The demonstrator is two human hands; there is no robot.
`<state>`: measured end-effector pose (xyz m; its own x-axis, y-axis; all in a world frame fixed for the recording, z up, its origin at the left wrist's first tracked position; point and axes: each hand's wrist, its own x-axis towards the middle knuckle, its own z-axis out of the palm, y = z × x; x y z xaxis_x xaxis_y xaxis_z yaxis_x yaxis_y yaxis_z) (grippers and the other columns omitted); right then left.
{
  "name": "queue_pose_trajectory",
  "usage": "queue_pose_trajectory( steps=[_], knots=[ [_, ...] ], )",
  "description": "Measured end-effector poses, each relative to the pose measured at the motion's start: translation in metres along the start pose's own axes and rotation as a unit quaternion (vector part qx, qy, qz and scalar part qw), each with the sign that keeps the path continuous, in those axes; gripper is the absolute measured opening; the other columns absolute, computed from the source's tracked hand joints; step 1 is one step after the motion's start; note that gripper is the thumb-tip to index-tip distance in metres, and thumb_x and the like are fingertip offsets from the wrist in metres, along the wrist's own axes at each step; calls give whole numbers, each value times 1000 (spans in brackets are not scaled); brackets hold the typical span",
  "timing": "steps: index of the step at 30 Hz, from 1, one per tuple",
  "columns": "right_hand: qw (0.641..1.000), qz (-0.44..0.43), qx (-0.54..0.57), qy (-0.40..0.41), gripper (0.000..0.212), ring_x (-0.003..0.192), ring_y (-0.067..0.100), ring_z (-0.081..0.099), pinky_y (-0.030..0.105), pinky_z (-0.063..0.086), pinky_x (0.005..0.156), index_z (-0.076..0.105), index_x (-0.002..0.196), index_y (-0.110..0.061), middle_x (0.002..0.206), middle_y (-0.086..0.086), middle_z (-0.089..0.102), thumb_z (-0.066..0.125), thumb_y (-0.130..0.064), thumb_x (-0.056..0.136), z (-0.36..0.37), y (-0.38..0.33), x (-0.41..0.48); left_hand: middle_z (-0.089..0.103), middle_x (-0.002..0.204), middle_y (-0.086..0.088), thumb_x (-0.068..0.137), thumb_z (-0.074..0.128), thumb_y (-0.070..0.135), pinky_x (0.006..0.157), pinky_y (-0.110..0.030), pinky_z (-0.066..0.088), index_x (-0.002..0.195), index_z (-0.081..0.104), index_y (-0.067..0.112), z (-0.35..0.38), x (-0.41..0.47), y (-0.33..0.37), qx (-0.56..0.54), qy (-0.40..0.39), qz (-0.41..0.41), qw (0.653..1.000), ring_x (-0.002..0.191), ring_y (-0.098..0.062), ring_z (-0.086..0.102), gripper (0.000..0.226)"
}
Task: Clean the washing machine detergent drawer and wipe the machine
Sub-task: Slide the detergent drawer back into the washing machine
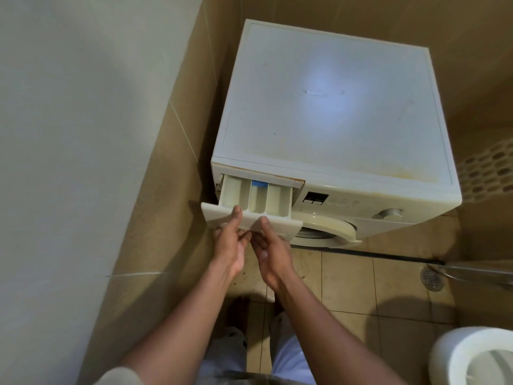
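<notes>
A cream front-loading washing machine stands against the tiled wall, its flat top stained yellowish near the front. Its detergent drawer is pulled partway out at the upper left, showing three compartments and a blue insert at the back. My left hand grips the drawer's front panel, thumb on top and fingers underneath. My right hand holds the same panel just to the right, thumb on its upper edge. The fingers below the panel are hidden.
A tiled wall runs close along the machine's left side. A toilet bowl sits at the lower right, a floor drain and a metal hose lie on the tiled floor to the right. The machine's dial and round door are beside the drawer.
</notes>
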<state>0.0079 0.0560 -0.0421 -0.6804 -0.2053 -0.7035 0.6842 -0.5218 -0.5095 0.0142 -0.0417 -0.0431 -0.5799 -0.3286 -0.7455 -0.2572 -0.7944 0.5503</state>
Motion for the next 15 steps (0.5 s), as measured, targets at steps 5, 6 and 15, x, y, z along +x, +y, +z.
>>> queue_pose_trajectory(
  steps=[5, 6, 15],
  knots=[
    [999, -5, -33, 2, 37, 115, 31, 62, 41, 45, 108, 58, 115, 3, 122, 25, 63, 68, -23, 91, 23, -33, 41, 63, 129, -21, 90, 72, 26, 100, -43, 54, 135, 51, 5, 34, 40, 22, 15, -23, 12, 1000, 114, -31, 65, 54],
    [999, -4, -44, 5, 40, 115, 30, 61, 39, 44, 109, 57, 117, 4, 123, 25, 62, 68, -25, 91, 27, -38, 49, 65, 129, -21, 88, 74, 27, 101, -45, 54, 134, 53, 7, 39, 47, 25, 15, -23, 13, 1000, 114, -32, 66, 54],
    [997, 16, -75, 22, 60, 109, 29, 64, 43, 48, 105, 49, 126, 14, 121, 27, 62, 70, -29, 90, 39, -57, 82, 65, 128, -22, 82, 78, 36, 102, -47, 53, 128, 57, 3, 57, 75, 35, 41, -31, 16, 999, 114, -34, 67, 61]
  ],
)
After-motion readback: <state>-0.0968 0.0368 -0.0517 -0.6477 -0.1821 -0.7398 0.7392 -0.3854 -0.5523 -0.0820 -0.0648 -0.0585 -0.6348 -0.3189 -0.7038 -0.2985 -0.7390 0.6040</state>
